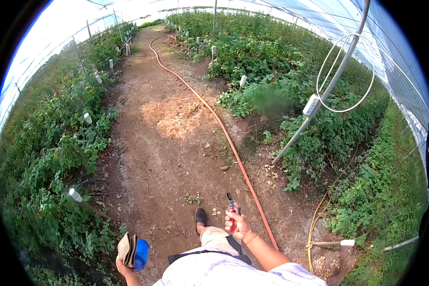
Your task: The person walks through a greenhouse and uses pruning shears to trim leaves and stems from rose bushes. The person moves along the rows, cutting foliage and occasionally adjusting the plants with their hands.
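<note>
My right hand (238,226) grips red-handled pruning shears (232,205), held upright in front of my waist with the blades pointing away from me. At the lower left, my left hand (126,270) holds a folded tan cloth-like item (126,249) together with a blue plastic container (141,254). Part of the container is hidden behind the tan item. Below both hands lies a dirt path (164,171), and one dark shoe (201,215) of mine shows on it.
A reddish hose (223,128) runs along the path. Leafy plant rows (68,153) line both sides, with white-capped stakes (75,195) at their edges. A slanted metal pole (329,89) carries a looped white tube (366,98) at right. Yellow hose (311,228) lies at lower right.
</note>
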A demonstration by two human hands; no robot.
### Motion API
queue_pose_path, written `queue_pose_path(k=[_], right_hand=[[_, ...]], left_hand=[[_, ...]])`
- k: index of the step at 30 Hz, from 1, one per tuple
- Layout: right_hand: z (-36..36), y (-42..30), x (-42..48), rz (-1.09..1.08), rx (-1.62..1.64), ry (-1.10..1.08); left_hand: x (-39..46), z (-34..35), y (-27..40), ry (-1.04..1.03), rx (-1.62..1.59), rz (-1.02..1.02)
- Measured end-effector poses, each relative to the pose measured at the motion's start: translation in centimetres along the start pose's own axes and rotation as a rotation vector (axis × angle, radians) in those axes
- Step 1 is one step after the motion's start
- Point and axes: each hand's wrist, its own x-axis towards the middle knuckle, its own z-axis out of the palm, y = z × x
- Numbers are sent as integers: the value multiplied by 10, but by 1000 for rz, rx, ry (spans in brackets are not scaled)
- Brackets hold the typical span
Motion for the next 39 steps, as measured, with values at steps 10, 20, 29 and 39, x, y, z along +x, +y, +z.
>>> queue_pose_path(k=[10, 20, 29, 39], right_hand=[[162, -160, 389, 101, -963, 150], [179, -262, 676, 438, -1420, 697], [215, -377, 925, 606, -1305, 821], [493, -542, 1368, 367, -1338, 558]], left_hand=[[155, 252, 14, 197, 79, -54], [361, 573, 59, 312, 185, -220], [590, 903, 200, 118, 27, -195], [754, 1226, 294, 4, -71, -211]])
